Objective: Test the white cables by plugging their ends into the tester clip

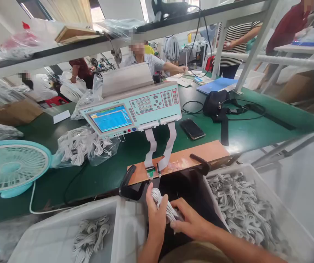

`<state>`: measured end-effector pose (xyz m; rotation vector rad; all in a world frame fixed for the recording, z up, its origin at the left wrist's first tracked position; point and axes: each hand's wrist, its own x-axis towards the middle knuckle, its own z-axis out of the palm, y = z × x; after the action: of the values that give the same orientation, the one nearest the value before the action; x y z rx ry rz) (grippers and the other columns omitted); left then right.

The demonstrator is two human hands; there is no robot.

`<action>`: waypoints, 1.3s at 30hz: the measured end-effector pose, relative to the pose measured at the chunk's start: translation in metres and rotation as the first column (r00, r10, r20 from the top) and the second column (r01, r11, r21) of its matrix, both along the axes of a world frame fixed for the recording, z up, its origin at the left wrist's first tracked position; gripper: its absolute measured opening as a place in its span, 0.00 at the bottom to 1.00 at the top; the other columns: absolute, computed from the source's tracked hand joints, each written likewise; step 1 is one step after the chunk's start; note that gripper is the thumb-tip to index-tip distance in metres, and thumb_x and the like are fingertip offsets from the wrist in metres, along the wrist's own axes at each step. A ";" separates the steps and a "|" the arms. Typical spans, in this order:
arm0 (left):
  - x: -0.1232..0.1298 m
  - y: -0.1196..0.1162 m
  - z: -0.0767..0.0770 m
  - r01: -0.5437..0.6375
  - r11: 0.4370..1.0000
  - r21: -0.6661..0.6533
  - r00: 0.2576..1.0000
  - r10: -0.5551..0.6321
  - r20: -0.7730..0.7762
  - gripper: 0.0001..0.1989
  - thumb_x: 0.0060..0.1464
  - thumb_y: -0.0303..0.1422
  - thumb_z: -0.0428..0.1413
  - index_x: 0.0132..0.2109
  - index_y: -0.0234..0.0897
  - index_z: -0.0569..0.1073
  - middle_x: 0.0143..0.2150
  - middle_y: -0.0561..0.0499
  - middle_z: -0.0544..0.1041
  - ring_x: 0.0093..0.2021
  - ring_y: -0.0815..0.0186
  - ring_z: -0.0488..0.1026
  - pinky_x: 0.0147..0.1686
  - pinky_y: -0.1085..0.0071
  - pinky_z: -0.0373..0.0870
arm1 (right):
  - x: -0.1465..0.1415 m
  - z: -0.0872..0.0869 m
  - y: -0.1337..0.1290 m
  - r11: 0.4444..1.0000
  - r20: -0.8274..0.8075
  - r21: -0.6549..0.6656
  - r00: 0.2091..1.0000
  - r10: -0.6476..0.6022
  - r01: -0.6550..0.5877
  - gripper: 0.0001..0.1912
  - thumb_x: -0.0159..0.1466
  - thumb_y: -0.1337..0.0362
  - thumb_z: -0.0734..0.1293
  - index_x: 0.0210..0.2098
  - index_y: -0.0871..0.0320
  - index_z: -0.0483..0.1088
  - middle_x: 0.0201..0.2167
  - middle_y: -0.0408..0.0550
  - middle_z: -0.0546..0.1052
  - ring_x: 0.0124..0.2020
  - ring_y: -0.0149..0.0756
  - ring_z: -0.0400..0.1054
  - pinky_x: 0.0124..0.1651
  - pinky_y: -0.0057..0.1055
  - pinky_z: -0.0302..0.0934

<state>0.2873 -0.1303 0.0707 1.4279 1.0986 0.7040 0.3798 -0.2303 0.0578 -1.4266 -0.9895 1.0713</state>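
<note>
A coiled white cable bundle [162, 202] is held over my lap, just below the table's front edge. My left hand [156, 212] wraps round its upper part, with the thumb and fingers on either side. The lower end sits between the thumb and fingers of my right hand [188, 220]. Just above my hands, two grey ribbon cables [167, 146] run down from a light-blue tester [157, 109] to a small green circuit board [151, 173] on an orange wooden board [211, 149]. The cable ends inside my hands are partly hidden.
A white bin [214, 199] full of cable bundles stands at my right. Another white bin [115, 226] with several bundles is at my left. On the green table [110, 179] are a blue fan [14, 166], bagged cables [77, 146], a phone [192, 129] and a black pouch [215, 104]. People work beyond.
</note>
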 end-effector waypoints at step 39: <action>-0.014 -0.006 -0.019 0.295 0.936 0.191 0.941 -0.250 -0.230 0.07 0.41 0.24 0.54 0.27 0.39 0.75 0.28 0.47 0.74 0.32 0.61 0.69 0.36 0.67 0.65 | 0.024 -0.057 -0.002 0.963 0.310 0.176 0.917 -0.253 0.206 0.14 0.58 0.57 0.66 0.43 0.52 0.71 0.43 0.56 0.71 0.45 0.46 0.66 0.48 0.39 0.62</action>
<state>0.2731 -0.1359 0.0516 1.8377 0.9678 0.4999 0.4034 -0.2328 0.0011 -1.5921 -1.0764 0.5881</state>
